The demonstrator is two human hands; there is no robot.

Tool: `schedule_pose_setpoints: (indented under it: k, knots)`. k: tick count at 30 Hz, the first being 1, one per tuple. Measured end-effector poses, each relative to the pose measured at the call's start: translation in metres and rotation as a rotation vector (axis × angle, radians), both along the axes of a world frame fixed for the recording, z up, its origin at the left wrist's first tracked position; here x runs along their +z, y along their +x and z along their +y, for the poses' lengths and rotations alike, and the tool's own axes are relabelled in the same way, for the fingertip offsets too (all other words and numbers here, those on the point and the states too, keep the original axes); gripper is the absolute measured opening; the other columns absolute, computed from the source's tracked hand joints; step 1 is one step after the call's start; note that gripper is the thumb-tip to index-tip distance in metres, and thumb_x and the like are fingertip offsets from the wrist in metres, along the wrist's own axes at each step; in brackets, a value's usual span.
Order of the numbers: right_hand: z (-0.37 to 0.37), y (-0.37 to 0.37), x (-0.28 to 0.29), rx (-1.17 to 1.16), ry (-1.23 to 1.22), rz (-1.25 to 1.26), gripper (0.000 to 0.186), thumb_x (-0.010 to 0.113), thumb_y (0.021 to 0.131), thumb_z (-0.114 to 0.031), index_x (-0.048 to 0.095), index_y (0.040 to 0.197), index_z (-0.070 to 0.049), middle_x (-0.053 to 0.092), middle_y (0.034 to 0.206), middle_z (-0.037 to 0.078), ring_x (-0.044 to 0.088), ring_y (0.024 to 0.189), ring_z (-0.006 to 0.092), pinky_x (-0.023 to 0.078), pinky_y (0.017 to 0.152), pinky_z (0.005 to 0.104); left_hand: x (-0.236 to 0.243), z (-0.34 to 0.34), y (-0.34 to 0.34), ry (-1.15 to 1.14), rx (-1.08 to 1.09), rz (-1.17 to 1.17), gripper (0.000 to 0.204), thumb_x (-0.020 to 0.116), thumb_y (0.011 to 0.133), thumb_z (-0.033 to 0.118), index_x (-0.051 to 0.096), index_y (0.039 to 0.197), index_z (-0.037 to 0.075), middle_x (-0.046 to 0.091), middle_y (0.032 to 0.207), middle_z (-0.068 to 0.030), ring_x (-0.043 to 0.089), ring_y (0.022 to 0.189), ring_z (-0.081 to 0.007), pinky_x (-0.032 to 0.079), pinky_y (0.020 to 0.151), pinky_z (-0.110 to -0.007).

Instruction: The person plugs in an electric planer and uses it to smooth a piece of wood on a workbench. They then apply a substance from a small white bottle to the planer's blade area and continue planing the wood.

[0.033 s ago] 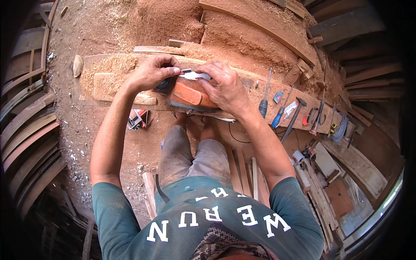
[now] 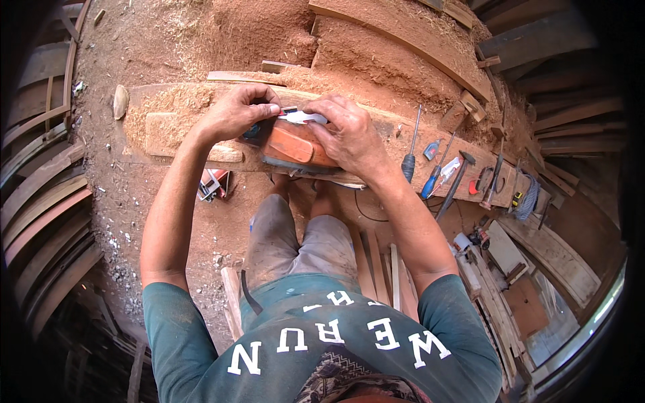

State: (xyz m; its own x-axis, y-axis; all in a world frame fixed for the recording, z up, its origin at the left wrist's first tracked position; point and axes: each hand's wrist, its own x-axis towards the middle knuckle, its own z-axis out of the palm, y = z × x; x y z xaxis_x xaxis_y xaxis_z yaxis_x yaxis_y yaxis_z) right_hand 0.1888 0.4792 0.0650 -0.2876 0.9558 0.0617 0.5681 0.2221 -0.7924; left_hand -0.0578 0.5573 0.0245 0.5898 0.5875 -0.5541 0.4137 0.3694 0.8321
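Observation:
My left hand [image 2: 236,113] is closed in a pinch, thumb against fingertips, at the left end of a small white strip [image 2: 301,117] of what looks like paper or plastic. A tiny red spot shows at that thumb tip; whatever the pinch holds is too small to name. My right hand [image 2: 351,131] grips the strip's right end between thumb and fingers. Just below both hands sits an orange power tool [image 2: 292,144] with a dark base, resting on a wooden plank bench [image 2: 383,124]. A small dark piece behind the strip is partly hidden.
Along the bench's right lie a black-handled screwdriver [image 2: 408,164], a blue-handled screwdriver [image 2: 430,185], a hammer [image 2: 457,181], a small blue bottle [image 2: 432,149] and a rope coil [image 2: 528,199]. A red-and-white tool [image 2: 212,184] lies on the ground. Sawdust [image 2: 376,60] heaps behind; boards [image 2: 47,221] are stacked left.

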Motion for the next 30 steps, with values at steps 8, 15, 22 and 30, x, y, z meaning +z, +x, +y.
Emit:
schedule_pose_setpoints:
  k: [8, 15, 22, 30]
  knots:
    - [-0.004, 0.003, 0.006, -0.004, -0.004, -0.039, 0.025, 0.074, 0.084, -0.001, 0.071, 0.109, -0.001, 0.072, 0.106, 0.018, 0.069, 0.102, 0.0357, 0.057, 0.090, 0.0441, -0.007, -0.001, -0.003, 0.061, -0.020, -0.037, 0.016, 0.071, 0.101, 0.023, 0.070, 0.103, 0.007, 0.067, 0.086, 0.0052, 0.059, 0.078, -0.0045, 0.050, 0.067, -0.025]
    - [-0.008, 0.006, 0.006, -0.003, 0.005, -0.058, 0.026, 0.075, 0.083, -0.001, 0.070, 0.109, 0.000, 0.072, 0.106, 0.018, 0.069, 0.102, 0.0358, 0.056, 0.091, 0.0444, -0.007, -0.001, -0.003, 0.044, -0.027, 0.002, 0.017, 0.071, 0.101, 0.023, 0.071, 0.104, 0.007, 0.068, 0.088, 0.0047, 0.060, 0.081, -0.0054, 0.051, 0.070, -0.026]
    - [-0.011, 0.009, 0.006, -0.007, -0.005, -0.053, 0.026, 0.074, 0.084, -0.001, 0.070, 0.109, 0.001, 0.072, 0.109, 0.018, 0.069, 0.105, 0.0362, 0.056, 0.092, 0.0445, -0.003, -0.001, -0.002, 0.047, -0.033, 0.032, 0.016, 0.071, 0.102, 0.022, 0.071, 0.103, 0.006, 0.067, 0.087, 0.0044, 0.059, 0.079, -0.0049, 0.050, 0.068, -0.025]
    - [-0.013, 0.014, 0.008, -0.012, -0.018, -0.044, 0.025, 0.073, 0.085, -0.002, 0.070, 0.109, 0.000, 0.072, 0.108, 0.017, 0.069, 0.105, 0.0359, 0.056, 0.093, 0.0445, 0.003, -0.002, 0.000, 0.077, -0.037, 0.078, 0.016, 0.071, 0.101, 0.021, 0.071, 0.104, 0.006, 0.067, 0.087, 0.0035, 0.060, 0.079, -0.0056, 0.051, 0.068, -0.027]
